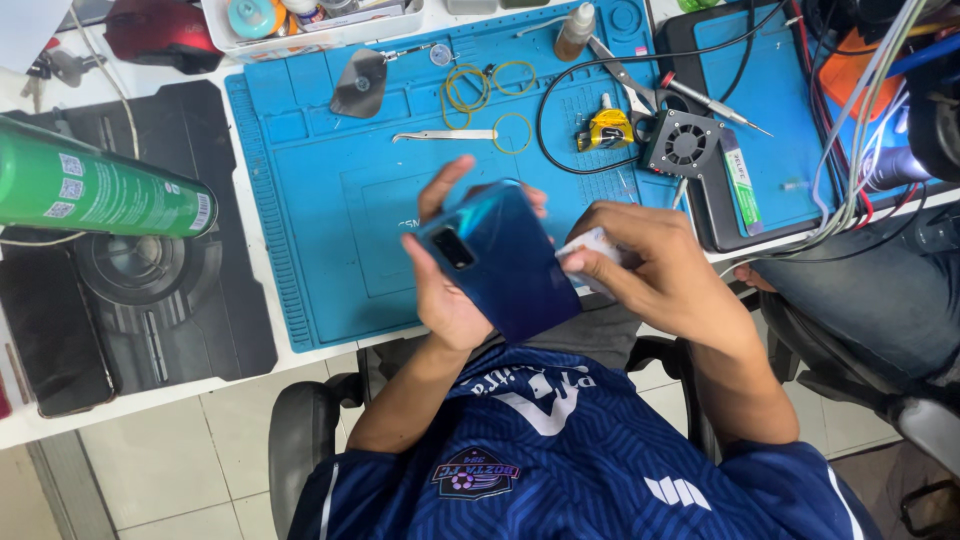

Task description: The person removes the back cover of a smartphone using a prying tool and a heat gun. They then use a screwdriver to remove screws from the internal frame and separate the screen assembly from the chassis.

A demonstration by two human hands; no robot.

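**Blue phone held back-up, a white pad pressed to its edge**

The person sits at a white table (300,352) with both hands raised just above the near edge of a blue work mat (330,215). The left hand (447,290) cradles a blue phone (505,262) from beneath, fingers curled up around its far side and thumb along the near side, so the glossy back with its dark camera block faces up. The phone lies tilted, camera end toward the left hand.

The right hand (655,270) is closed in a pinch on a small white pad (592,245), which looks like cloth or tissue, though I cannot tell which. The pad touches the phone's right edge.

Beyond the hands, on the mat, a pair of pale tweezers (445,135) lies flat, with several yellow rubber bands (468,88) past it and a grey suction-cup tool (360,85) further off to the left. Beyond the right hand sit a small yellow tool (609,128), a square black fan unit (684,143), a looping black cable (560,100) and a screwdriver (712,103). A small brown dropper bottle (576,30) stands at the mat's far edge.

Well to the left of the left hand, a green spray can (95,190) lies on its side over a black pad (150,290). A bundle of coloured wires (860,150) hangs to the right, near another person's knee in dark trousers (870,290).
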